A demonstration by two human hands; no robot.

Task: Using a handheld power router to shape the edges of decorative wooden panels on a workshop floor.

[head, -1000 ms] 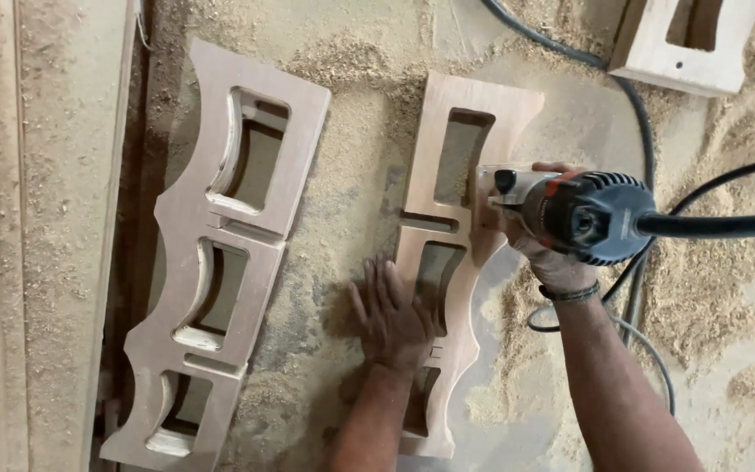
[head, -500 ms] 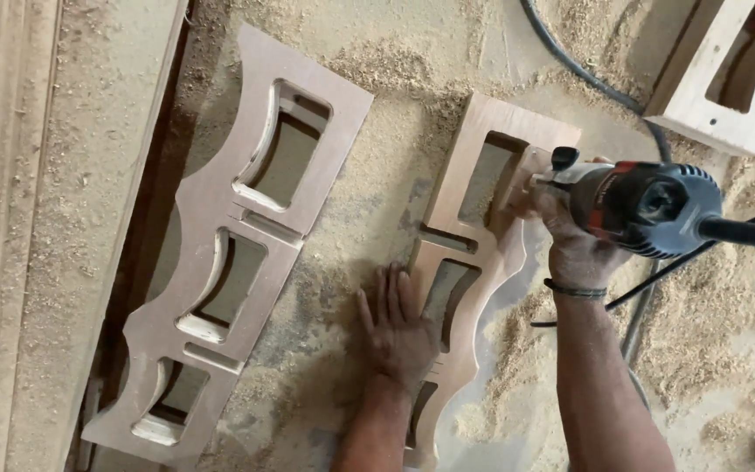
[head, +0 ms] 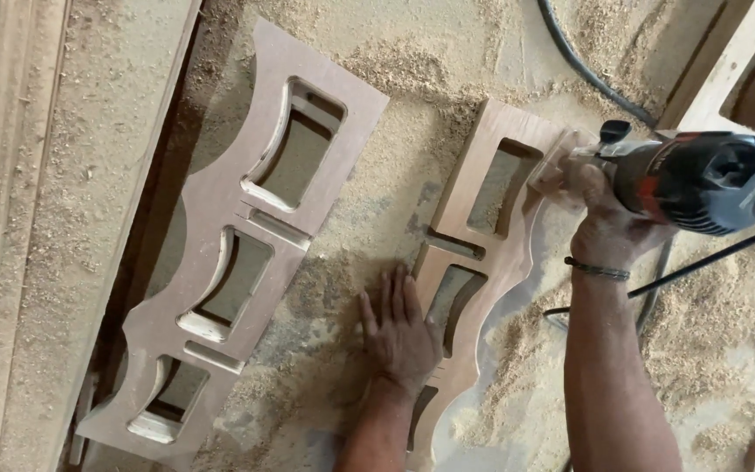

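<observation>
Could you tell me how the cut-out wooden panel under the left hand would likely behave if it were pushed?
The panel looks stiff and flat, so it would probably slide rather than tip. Loose sawdust beneath likely makes it slippery; the left hand presses it flat.

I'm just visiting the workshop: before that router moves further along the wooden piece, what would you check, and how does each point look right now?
1. Right hand grips the router firmly: ok.
2. Left hand presses flat on the cut-out panel, holding it down: ok.
3. Left hand well away from the router's base: ok, they are apart.
4. Power cord away from the cutting path: ok; it trails out to the right under the right forearm.
5. Panel clamped to the sawdust-covered bench: not ok, no clamp shows, only the hand.
6. Cutter bit condition: cannot tell, hidden under the base.
</observation>
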